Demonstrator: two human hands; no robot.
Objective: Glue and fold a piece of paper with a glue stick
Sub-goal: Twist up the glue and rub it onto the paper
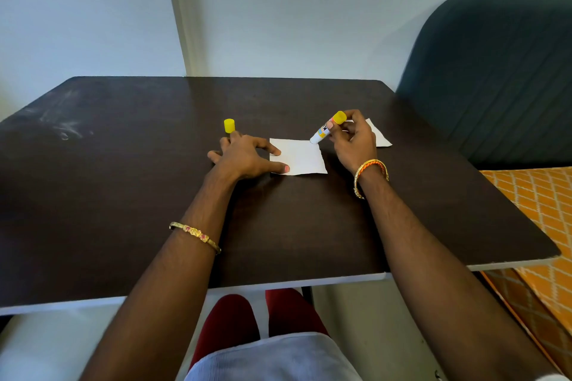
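The left hand (244, 158) is lying spread, pressing the paper (298, 160) flat on the bench (123, 195). The right hand (353, 139) is pinching the glue stick (325, 130), its tip touching the paper's far edge.

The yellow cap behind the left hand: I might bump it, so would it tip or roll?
The yellow cap stands upright on the table, so a nudge would probably topple it. It looks round, so likely rolls. Small plastic, probably very light.

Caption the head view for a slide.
Right hand presses uncapped glue stick to paper pinned by left hand; yellow cap stands aside.
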